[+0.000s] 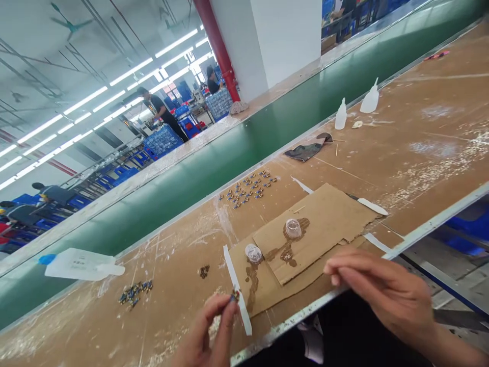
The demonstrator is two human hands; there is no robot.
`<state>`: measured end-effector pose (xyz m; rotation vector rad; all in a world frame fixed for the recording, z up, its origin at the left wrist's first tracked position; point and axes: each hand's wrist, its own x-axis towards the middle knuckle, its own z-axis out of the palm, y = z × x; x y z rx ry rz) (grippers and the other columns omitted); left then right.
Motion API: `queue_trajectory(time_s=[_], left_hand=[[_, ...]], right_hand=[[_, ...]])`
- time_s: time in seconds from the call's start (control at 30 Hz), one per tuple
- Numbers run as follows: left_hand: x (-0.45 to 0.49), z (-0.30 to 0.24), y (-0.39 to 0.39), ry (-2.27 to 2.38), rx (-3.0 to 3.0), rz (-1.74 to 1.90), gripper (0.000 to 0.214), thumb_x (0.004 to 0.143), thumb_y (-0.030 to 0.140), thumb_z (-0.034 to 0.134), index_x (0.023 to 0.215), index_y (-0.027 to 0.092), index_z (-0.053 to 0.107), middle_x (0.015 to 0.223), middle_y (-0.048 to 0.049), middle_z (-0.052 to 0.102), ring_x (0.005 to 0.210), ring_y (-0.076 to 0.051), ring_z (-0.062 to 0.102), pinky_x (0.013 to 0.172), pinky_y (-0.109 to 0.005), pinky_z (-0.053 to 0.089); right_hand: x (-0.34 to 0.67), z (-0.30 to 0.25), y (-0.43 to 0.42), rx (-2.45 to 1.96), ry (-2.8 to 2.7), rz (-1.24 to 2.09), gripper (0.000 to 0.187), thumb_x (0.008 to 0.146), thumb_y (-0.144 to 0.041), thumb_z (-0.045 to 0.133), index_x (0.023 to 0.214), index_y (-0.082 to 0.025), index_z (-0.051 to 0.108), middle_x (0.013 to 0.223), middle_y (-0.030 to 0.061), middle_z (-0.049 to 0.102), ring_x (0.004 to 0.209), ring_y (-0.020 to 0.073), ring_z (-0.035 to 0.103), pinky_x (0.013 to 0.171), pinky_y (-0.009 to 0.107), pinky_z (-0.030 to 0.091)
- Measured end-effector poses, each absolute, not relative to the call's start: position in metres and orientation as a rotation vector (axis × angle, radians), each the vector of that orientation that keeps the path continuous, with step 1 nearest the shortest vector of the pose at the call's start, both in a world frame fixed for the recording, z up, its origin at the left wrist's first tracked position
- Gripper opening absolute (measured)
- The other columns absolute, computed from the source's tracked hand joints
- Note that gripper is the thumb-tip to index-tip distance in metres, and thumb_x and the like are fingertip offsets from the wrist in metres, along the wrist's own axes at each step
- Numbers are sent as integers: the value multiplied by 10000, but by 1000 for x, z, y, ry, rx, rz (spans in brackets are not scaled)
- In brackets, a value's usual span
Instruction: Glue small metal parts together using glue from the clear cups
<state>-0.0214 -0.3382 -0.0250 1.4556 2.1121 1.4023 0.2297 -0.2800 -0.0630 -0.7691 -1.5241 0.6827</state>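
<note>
— Where's the small part (235, 295)?
— Pinched in the thumb and forefinger of your left hand (209, 334), over a white strip (231, 265); you can't tell from here whether it touches it.
— And the right hand (384, 290)?
— Your fingers there curl in toward the thumb, near the cardboard (324, 214); I can't tell whether they close on anything.
— What's nearest the left fingertips?
— Just beyond them, to the right, you have a clear cup (253, 253) on the cardboard, and a second cup (293, 229) farther out. Left of your fingertips sits a brown cluster (204, 271); farther left, a heap of blue-and-brass pieces (135, 294).
— Beyond those?
— A white bottle (78, 264) lies past that heap, and well ahead of your left fingers are spread-out pieces (248, 189), near the green belt (198, 187).
</note>
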Motion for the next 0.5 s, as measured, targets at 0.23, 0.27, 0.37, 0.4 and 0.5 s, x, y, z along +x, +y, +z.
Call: queue_trajectory(time_s=[0.23,0.27,0.37,0.4,0.5], left_hand=[[-60,-8,-212,1902,1578,1083,227,684,399,678,727,177,693,733,-18,707,730,-174,649,724,-293,502],[-60,-9,-195,1897,1604,1055,206,693,372,677,730,171,689,730,-15,700,717,-165,641,719,-293,498],[-54,-17,-152,1891,1683,899,175,752,315,673,754,141,655,721,-2,658,682,-132,611,685,-301,498],[-50,-20,-141,1888,1710,837,182,786,316,653,793,135,643,758,-4,650,696,-128,607,682,-306,503],[-37,-25,-114,1857,1787,666,224,854,337,585,949,136,613,929,-30,637,791,-140,612,703,-329,518]], right_hand=[[254,-81,-241,-1141,-1263,538,189,865,-364,549,909,-226,671,807,12,674,633,110,622,600,205,544],[255,-83,-238,-1158,-1284,518,211,858,-387,551,897,-220,675,812,16,680,621,111,627,576,199,544],[254,-84,-234,-1180,-1379,404,227,846,-406,556,860,-222,688,811,15,693,640,119,651,533,175,532],[253,-83,-234,-1177,-1401,361,221,847,-400,556,855,-225,690,806,12,694,656,121,659,540,169,533],[251,-81,-233,-1158,-1437,263,189,858,-359,550,868,-233,691,801,-2,698,669,111,667,567,149,534]])
